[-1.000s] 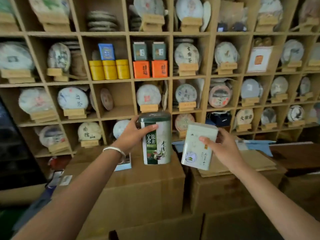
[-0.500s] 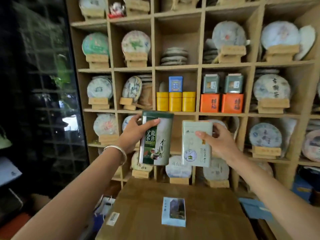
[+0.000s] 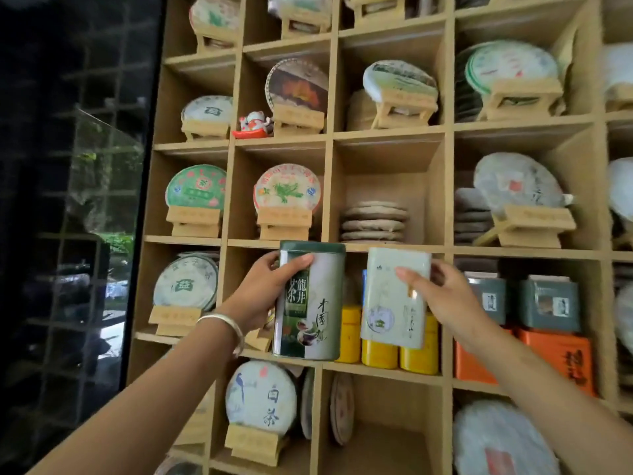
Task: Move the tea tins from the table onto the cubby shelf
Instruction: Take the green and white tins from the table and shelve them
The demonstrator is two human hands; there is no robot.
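While both arms reach up | left hand (image 3: 265, 293) grips green tin (image 3: 310, 299) | right hand (image 3: 445, 296) grips pale tin (image 3: 394, 303)

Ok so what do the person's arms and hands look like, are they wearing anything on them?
Both forearms are bare, with no sleeves in view. The left hand has a plain silver bangle round its wrist. The right hand shows no bracelet, watch or glove. No rings show on the visible fingers of either hand.
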